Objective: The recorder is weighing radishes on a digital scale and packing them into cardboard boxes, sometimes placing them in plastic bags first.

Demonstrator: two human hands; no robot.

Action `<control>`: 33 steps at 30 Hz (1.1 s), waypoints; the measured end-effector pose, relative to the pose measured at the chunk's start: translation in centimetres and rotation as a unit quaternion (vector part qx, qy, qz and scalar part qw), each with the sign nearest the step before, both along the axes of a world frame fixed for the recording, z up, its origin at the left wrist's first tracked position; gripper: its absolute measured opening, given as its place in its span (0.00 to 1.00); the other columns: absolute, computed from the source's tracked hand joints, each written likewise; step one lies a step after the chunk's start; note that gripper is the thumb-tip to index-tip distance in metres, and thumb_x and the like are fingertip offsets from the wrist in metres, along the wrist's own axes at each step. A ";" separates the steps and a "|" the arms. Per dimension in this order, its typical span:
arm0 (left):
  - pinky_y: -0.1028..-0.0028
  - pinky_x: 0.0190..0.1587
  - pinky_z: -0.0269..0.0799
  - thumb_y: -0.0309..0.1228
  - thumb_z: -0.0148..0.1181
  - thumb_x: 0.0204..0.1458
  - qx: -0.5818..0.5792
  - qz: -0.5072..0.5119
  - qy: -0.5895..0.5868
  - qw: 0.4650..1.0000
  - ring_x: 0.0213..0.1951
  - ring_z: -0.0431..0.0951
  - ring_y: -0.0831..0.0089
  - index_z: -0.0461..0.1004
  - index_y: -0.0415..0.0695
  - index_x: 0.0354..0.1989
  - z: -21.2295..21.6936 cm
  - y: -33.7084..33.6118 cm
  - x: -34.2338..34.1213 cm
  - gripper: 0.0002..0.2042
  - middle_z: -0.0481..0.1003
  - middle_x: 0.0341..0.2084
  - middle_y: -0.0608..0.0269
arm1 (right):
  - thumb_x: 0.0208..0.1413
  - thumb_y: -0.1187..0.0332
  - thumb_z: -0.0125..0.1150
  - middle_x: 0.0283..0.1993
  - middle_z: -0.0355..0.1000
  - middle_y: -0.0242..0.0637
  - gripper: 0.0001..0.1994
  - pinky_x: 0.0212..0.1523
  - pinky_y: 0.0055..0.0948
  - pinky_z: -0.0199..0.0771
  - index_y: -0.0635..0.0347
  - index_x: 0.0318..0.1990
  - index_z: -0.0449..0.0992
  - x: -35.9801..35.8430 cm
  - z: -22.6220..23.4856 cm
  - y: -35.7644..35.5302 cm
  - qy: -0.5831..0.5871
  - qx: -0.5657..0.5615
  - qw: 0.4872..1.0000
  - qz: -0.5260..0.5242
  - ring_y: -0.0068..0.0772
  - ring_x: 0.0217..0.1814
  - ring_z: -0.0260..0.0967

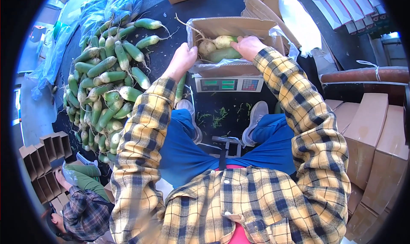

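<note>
An open cardboard box [235,26] with a clear plastic liner sits on a digital scale [228,84] in front of me. Inside lie several green-and-white radishes [222,54], one with a long root poking up past the left wall. My left hand [184,59] is closed at the box's left edge, its fingertips partly hidden. Reaching over the right side, my right hand [249,46] has its fingers closed around the green end of a pale radish [224,41]. The liner [287,41] hangs loose at the box's right corner.
A large heap of green radishes [102,86] covers the floor at left, beside blue plastic bags [121,4]. Closed cartons [369,128] stack up at right. Another person [83,210] sits lower left near open boxes [45,154]. Leaf scraps [220,117] lie between my feet.
</note>
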State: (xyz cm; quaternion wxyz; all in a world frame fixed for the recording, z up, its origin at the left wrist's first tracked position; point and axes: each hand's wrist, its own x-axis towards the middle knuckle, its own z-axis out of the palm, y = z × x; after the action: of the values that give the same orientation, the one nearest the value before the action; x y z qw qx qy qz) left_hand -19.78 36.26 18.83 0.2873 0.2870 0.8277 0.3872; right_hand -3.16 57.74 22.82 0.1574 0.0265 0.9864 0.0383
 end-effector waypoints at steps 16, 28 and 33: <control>0.69 0.42 0.73 0.42 0.67 0.50 0.111 0.191 -0.058 0.974 0.37 0.77 0.71 0.76 0.34 0.37 1.7 -0.3 -1.6 0.20 0.79 0.34 0.55 | 0.60 0.52 0.60 0.56 0.73 0.45 0.29 0.60 0.43 0.70 0.61 0.63 0.67 4.9 10.3 0.6 0.280 -0.101 0.948 -0.114 0.44 0.60 0.71; 0.78 0.29 0.68 0.36 0.64 0.58 0.340 0.119 -0.249 0.899 0.23 0.69 0.82 0.72 0.41 0.41 9.8 0.3 -0.2 0.12 0.70 0.25 0.70 | 0.59 0.53 0.63 0.25 0.71 0.27 0.19 0.37 0.25 0.78 0.63 0.40 0.78 10.8 5.9 8.5 0.219 -0.439 0.784 -0.380 0.22 0.24 0.70; 0.63 0.38 0.74 0.30 0.64 0.50 0.082 -0.064 0.235 0.966 0.35 0.79 0.60 0.72 0.35 0.44 9.2 -1.5 -2.1 0.16 0.77 0.33 0.50 | 0.68 0.57 0.55 0.24 0.65 0.20 0.16 0.34 0.17 0.73 0.62 0.42 0.76 8.3 11.1 1.7 0.222 -0.633 0.662 -0.335 0.10 0.22 0.59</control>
State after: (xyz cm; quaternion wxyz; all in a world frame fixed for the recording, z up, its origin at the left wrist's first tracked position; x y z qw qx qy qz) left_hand -21.84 34.71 28.02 0.0846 0.4453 0.8170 0.3565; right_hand 5.16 59.45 33.90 -0.0856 0.2569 0.7032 -0.6574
